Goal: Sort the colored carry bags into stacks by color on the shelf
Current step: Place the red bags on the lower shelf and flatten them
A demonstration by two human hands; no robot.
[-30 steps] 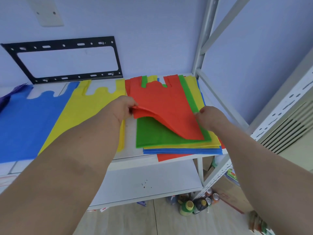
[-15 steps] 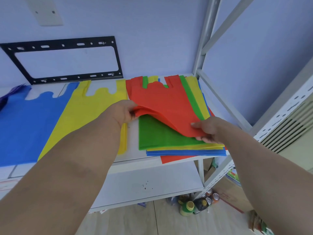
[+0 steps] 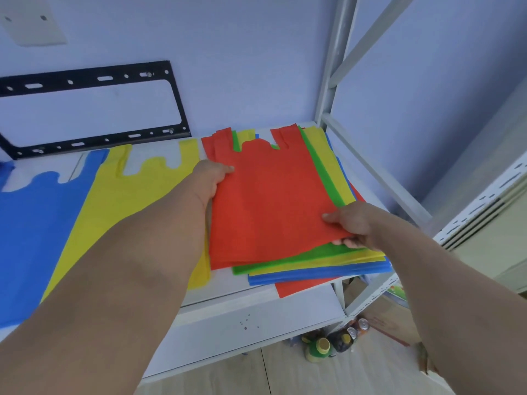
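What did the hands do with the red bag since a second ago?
The right hand moved to the red bag and pinched its lower right corner. The left hand kept hold of the left edge. The peeled-up bag now lies flatter, hiding most of the green bag under it. The blue bag and yellow bag on the shelf stayed put.

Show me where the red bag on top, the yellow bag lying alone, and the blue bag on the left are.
red bag (image 3: 268, 206), head view, middle of its face
yellow bag (image 3: 119, 206), head view, upper body
blue bag (image 3: 40, 223), head view, middle
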